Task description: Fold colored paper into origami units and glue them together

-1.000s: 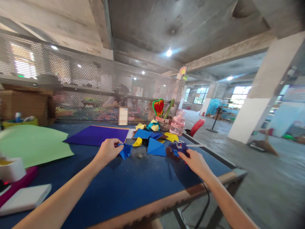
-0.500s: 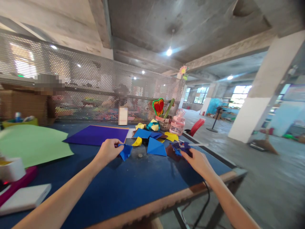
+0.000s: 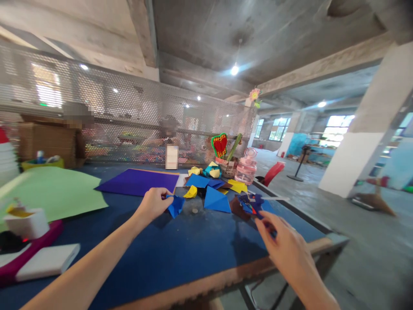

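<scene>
one folded blue paper [image 3: 176,207] in the pinch of the left hand [image 3: 156,202], over the blue table [image 3: 180,254], left of a flat blue piece [image 3: 217,199]. cannot tell if gripping anything with the right hand [image 3: 285,239], fingers curled, near a dark-blue clump [image 3: 251,200]. beyond, a pink bottle [image 3: 246,171].

the near counter [image 3: 193,249] leaves passage between the left fingers [image 3: 163,192] and right fingers [image 3: 271,217], while blue paper [image 3: 217,200], a basket [image 3: 227,168] and a pink bottle [image 3: 245,171] bar the far side.
</scene>
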`<act>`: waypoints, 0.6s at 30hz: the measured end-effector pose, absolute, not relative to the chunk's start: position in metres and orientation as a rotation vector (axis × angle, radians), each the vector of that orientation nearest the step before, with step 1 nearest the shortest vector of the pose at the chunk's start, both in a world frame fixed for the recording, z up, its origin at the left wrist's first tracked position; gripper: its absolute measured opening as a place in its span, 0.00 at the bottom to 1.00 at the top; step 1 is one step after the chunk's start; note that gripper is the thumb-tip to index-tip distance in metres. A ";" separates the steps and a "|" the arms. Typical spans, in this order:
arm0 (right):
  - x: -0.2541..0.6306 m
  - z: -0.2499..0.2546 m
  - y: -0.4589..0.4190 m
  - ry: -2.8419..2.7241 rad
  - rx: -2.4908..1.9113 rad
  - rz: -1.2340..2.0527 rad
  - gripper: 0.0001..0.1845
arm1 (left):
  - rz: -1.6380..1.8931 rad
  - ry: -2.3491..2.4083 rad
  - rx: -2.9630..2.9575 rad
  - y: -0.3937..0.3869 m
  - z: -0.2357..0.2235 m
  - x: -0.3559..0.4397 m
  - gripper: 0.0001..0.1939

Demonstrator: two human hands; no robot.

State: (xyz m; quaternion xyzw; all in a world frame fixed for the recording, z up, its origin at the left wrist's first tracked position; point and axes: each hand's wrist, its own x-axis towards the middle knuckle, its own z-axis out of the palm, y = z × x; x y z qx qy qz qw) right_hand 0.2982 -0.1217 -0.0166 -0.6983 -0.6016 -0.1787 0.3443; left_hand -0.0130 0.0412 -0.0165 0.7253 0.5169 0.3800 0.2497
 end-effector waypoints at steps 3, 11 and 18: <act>0.254 0.000 -0.112 -1.844 -1.469 -0.040 0.13 | 1.036 1.378 1.969 0.043 -0.019 -0.013 0.13; 0.174 0.019 0.011 -2.088 -1.156 0.244 0.10 | 1.074 1.312 1.930 0.045 -0.019 -0.015 0.14; 0.160 -0.006 0.039 -2.026 -1.103 0.457 0.08 | 1.097 1.312 1.879 0.051 -0.020 -0.017 0.13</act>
